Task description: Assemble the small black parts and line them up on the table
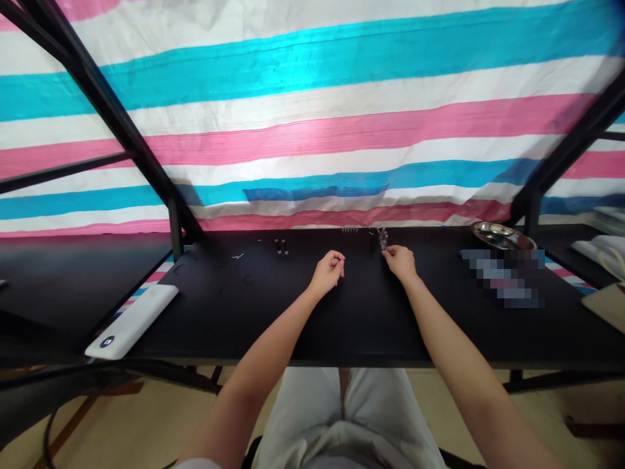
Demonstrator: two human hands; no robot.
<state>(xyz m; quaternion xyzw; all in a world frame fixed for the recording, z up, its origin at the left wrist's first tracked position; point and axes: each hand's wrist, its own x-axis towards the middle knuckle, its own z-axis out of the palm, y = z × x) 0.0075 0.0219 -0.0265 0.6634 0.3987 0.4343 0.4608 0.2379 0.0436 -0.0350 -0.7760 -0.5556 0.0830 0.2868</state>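
On the black table my left hand (328,272) rests with its fingers curled in. Whatever may be inside those fingers is hidden. To its right, my right hand (400,262) reaches the near end of a cluster of small grey rounded pieces (383,237). Its thumb and fingers are pinched together there, on a piece too small to make out clearly. Behind the left hand stands a row of tiny light pieces (349,230) at the table's back edge. Further left are a few small dark cylinders with pale ends (282,247).
A shiny metal dish (504,236) sits at the back right, with a pixelated patch in front of it. At the left edge lies a long white device (133,322). Thin pale scraps (237,256) lie at back left. Black frame posts (176,228) and a striped sheet (342,130) bound the back.
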